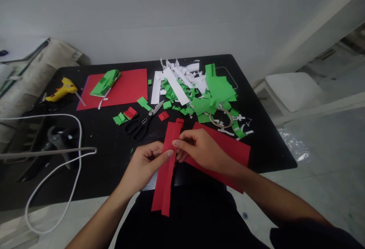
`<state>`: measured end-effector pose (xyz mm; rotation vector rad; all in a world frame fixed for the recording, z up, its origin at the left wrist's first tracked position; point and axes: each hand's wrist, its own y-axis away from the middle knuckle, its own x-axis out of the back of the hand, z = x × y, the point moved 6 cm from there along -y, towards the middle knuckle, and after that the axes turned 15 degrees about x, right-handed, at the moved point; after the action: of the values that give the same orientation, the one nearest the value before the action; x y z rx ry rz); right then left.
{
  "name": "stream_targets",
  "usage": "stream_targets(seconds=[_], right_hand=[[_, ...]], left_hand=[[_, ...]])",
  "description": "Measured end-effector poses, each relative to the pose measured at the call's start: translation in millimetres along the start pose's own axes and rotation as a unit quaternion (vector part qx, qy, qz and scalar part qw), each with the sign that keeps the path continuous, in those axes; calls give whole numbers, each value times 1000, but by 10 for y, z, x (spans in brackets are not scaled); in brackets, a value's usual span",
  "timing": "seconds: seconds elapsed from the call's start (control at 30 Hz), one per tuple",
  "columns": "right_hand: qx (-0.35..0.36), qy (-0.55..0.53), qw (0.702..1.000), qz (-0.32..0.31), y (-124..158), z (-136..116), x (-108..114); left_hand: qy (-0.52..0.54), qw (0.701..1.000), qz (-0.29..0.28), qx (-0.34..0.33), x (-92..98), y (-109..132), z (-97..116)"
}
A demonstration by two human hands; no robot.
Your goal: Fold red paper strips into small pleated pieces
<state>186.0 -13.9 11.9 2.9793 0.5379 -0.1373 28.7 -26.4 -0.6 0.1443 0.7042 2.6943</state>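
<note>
Both my hands pinch a long folded red paper strip (167, 173) held over the near edge of the black table (108, 157). My left hand (145, 163) grips it from the left, thumb on top. My right hand (199, 150) pinches it from the right, fingers closed. A larger red sheet (234, 148) lies under my right hand. Black-handled scissors (142, 121) lie just beyond my hands.
A heap of green and white paper scraps (196, 89) and a tape ring (221, 118) sit at the back right. A red sheet with green pieces (125, 85), a yellow glue gun (61, 89) and a white cable (71, 157) lie to the left. A white chair (291, 89) stands right.
</note>
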Motion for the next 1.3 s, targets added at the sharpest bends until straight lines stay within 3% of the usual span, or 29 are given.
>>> stream_targets(seconds=[0.4,0.67,0.8,1.0,1.3], right_hand=[[17,6,1000,11,-16,36,11],[52,26,998,17,-59,14,56],[56,44,997,32,-51,-7,55],[17,77,997,-13,-3,-13,-44],[19,59,998,-14,-48,61,-44]], left_hand=[[-26,999,11,21,32,-46,-91],[-10,1000,-14,19,-20,-28,-78],[-9,1000,20,14,19,-29,-93],[-17,999,41,-10,33,-25,-36],[-11,1000,16,5,-2,-12,-82]])
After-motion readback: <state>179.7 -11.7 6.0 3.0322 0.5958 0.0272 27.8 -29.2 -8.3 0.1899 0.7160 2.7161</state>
